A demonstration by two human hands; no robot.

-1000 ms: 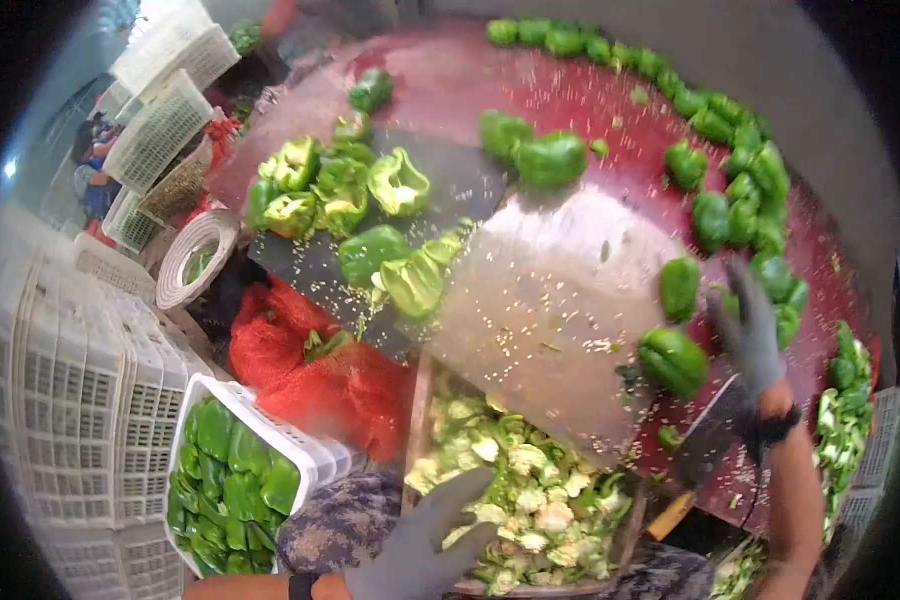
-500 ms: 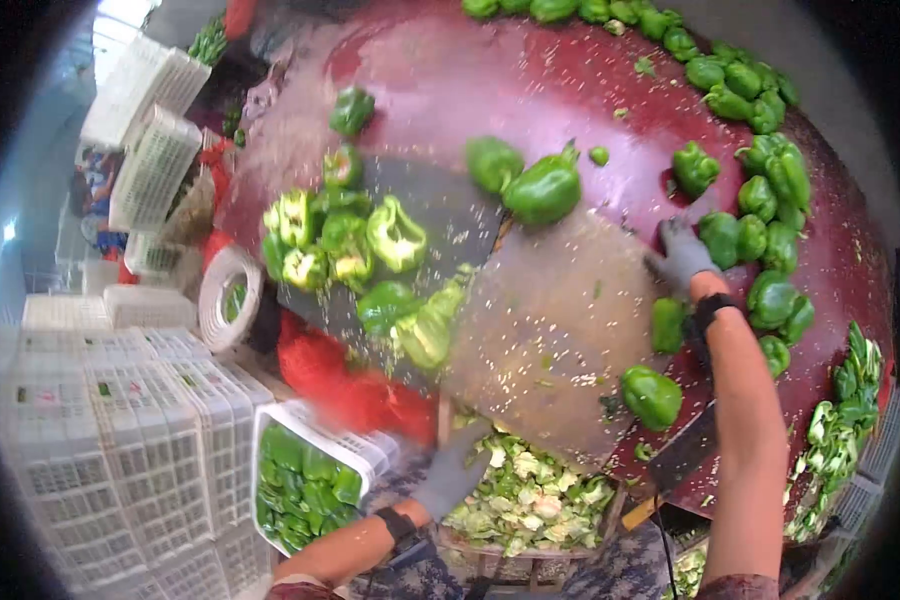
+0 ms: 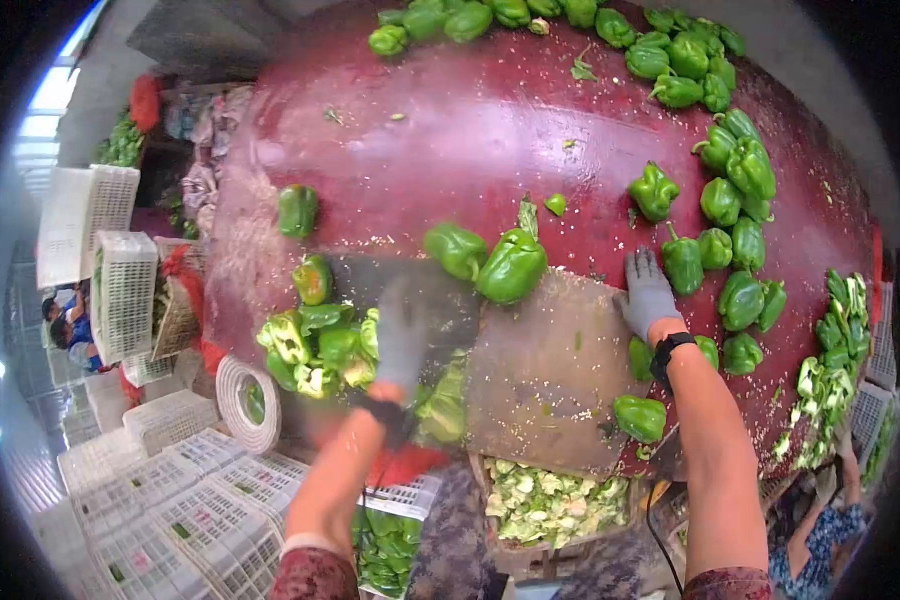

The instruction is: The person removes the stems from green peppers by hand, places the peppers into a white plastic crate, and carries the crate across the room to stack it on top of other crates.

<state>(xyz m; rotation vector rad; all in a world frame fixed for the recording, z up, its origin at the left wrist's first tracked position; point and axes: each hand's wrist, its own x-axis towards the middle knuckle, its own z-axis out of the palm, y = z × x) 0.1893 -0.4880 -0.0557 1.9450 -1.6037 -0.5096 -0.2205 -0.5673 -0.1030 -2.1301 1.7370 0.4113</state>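
Observation:
My gloved right hand (image 3: 650, 292) lies with fingers stretched out at the far right corner of the brown cutting board (image 3: 540, 390). A whole green bell pepper (image 3: 683, 262) sits just past its fingers; another pepper (image 3: 640, 418) rests on the board's right edge. My gloved left hand (image 3: 403, 335) is smeared by motion over the dark board (image 3: 370, 270), so its fingers cannot be made out. To its left is a heap of cut bell peppers (image 3: 320, 345), and a pale green pepper piece (image 3: 444, 405) lies to its right. Two whole peppers (image 3: 513, 266) lie beyond the boards.
Whole peppers (image 3: 690, 55) line the far and right sides of the red table (image 3: 450, 120). A bin of pepper scraps (image 3: 555, 500) stands at the front edge. White crates (image 3: 200, 510) are stacked at left, beside a crate of peppers (image 3: 385, 550). Another person's arm (image 3: 848, 460) shows at lower right.
My left hand has moved up and away from the scrap bin to above the dark board. My right hand stays by the board's corner, its fingers now straighter. The whole view has shifted.

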